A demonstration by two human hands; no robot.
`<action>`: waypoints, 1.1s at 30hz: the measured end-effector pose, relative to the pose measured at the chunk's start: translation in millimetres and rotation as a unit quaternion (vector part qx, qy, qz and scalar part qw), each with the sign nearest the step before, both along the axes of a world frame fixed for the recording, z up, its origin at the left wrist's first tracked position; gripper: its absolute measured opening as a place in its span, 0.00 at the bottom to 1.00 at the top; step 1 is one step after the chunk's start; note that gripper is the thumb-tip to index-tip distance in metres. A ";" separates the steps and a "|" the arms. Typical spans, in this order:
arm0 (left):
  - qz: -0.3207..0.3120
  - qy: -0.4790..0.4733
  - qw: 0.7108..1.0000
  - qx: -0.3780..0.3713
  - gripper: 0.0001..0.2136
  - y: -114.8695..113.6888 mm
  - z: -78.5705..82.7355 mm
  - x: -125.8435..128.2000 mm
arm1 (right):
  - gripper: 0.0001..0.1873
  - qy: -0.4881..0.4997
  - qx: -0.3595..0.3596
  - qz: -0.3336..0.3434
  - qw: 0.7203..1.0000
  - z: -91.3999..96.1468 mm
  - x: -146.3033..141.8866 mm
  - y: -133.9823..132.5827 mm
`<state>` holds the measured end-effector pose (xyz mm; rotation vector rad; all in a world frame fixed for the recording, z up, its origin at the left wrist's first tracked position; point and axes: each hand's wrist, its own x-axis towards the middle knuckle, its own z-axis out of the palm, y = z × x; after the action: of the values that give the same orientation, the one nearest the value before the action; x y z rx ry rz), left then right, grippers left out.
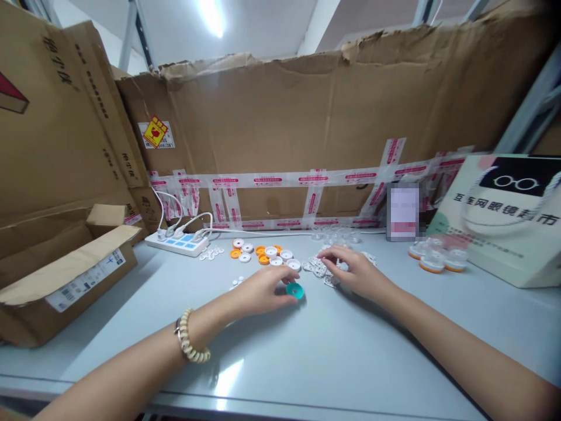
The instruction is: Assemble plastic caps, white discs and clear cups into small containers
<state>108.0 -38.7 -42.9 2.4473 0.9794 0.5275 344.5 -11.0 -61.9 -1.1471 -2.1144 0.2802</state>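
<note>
My left hand (pixel 265 289), with a beaded bracelet on its wrist, pinches a teal round plastic cap (pixel 295 290) at its edge. The cap is tilted, showing its hollow side and a mark at its centre. Over a pile of small flat white plastic pieces (pixel 316 267) is my right hand (pixel 350 269). Its thumb and forefinger come together at the pile; whatever lies between their tips is too small to make out. Just beyond my left hand sit several white round caps (pixel 293 265) and orange round caps (pixel 263 259).
Small white parts (pixel 211 253) lie by a power strip (pixel 177 241) with plugged-in cables. Clear plastic pieces (pixel 335 235) are at the back. Orange-based clear containers (pixel 432 264) stand by a paper bag (pixel 504 228) and a phone-like screen (pixel 402 213). An open cardboard box (pixel 79 263) occupies the left.
</note>
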 end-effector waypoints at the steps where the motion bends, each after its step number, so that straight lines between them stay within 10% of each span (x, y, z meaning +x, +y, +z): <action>1: -0.001 0.008 1.000 -0.003 0.18 1.0 -2.4 -0.2 | 0.11 0.001 0.000 0.000 1.000 0.2 0.0 -0.1; 16: 0.050 0.019 0.999 0.010 0.15 6.3 -3.5 -8.1 | 0.09 -0.028 -0.012 0.100 0.994 -5.6 -20.6 -10.7; 21: 0.066 -0.026 0.997 0.037 0.13 4.3 18.7 -18.4 | 0.09 -0.025 -0.014 0.107 0.994 -4.4 -20.8 -12.0; 27: 0.149 0.047 0.987 0.036 0.12 14.0 56.6 -74.6 | 0.09 -0.027 -0.026 0.107 0.994 -1.7 -22.2 -15.5; 33: 0.208 0.213 0.952 -0.077 0.09 28.9 42.4 -141.5 | 0.09 -0.034 -0.038 0.110 0.993 -0.7 -25.5 -18.1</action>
<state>-33.5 -9.7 -0.4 2.2591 1.6657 0.0366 319.0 -29.1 -62.6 -0.9770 -2.3113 0.4319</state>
